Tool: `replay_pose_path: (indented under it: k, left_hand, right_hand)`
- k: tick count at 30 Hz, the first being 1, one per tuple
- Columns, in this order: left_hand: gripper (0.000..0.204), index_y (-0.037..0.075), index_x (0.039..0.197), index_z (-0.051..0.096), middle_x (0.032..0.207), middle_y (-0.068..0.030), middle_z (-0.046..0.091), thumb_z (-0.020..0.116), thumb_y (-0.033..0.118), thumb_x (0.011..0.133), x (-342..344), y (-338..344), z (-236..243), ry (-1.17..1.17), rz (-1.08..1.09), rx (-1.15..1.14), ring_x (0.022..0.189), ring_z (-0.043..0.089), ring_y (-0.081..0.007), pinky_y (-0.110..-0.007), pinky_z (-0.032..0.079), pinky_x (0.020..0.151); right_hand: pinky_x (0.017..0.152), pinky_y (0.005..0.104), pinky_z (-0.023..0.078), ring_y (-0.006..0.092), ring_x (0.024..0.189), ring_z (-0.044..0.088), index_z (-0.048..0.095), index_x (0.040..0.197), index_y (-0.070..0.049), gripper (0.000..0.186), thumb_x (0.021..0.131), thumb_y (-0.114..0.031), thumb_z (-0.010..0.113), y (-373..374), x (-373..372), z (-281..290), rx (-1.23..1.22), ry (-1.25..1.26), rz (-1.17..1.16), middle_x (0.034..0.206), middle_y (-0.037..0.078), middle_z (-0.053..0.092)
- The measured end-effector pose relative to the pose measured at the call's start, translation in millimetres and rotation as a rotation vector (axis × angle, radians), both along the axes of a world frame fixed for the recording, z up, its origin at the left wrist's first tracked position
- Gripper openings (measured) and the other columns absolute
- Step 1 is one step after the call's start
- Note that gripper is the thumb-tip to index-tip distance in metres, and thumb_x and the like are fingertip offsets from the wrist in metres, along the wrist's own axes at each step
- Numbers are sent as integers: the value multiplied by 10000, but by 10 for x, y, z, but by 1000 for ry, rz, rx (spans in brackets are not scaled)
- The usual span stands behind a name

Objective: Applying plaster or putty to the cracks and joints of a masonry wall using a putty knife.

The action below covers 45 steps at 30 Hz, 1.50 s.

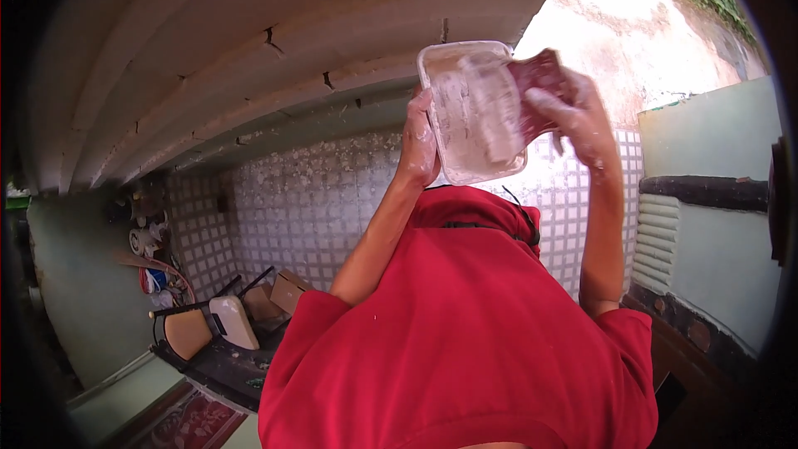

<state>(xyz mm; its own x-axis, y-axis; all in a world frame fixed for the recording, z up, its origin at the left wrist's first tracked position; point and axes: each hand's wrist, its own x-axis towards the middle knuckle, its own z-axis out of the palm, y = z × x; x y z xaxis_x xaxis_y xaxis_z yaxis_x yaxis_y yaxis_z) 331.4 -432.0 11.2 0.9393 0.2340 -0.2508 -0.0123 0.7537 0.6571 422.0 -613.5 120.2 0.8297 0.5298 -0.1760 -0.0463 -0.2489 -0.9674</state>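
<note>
My left hand (420, 140) grips the left side of a white rectangular plastic tub (482, 175), its fingers partly hidden. A pale paste coats the inside of the tub. My right hand (588, 120) is closed on a dark red scraper (539, 87), blurred by motion. The scraper's pale, paste-covered end reaches over the tub's inside; whether it touches the bottom I cannot tell. White smears mark both hands.
A ridged, moulded wall (249, 50) with small dark cracks rises ahead and to the left. Below lies a tiled floor (291, 191) with white spatters. Chairs (233, 322), a cardboard box (287, 291) and mixed clutter (150, 241) stand at left. Pale green walls (706, 133) stand at right.
</note>
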Motion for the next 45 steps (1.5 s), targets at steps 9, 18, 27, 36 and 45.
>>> replay_pose_path:
  k: [9,18,27,36,45]
  left_hand:
    - [447,81,1309,362,1232,-113,517,352,347,950,-62,-22,159,-97,-10,-15,1122,539,-213,-373,426,985]
    - [348,68,1209,399,1116,-96,526,345,291,947,-102,-105,190,-115,66,102,1031,555,-177,-348,447,924]
    - [420,49,1234,409,1135,-104,543,338,357,957,-56,-129,109,-102,72,181,1032,563,-183,-348,462,915]
    - [385,67,1192,411,1059,-102,541,384,355,937,-6,-62,-28,-15,-7,72,945,583,-181,-339,495,849]
    - [380,71,1171,440,1048,-87,551,383,370,943,127,-47,8,-10,-47,25,925,587,-176,-340,509,825]
  right_hand:
    - [344,248,372,83,452,487,610,959,56,182,834,-77,615,-28,-251,-67,-89,-178,-161,667,63,603]
    - [560,324,485,178,545,598,617,1023,78,224,832,-30,572,88,-462,-156,-232,-498,-84,720,131,661]
    - [402,292,426,135,438,541,645,920,85,175,819,-37,571,101,-411,-306,-116,-190,-93,618,100,612]
    - [591,318,481,174,594,612,649,935,69,195,810,-67,586,66,-390,-521,-122,-288,-31,706,135,661]
    - [637,314,496,209,667,639,655,949,57,190,806,-59,610,57,-329,-675,-115,-387,-91,773,149,679]
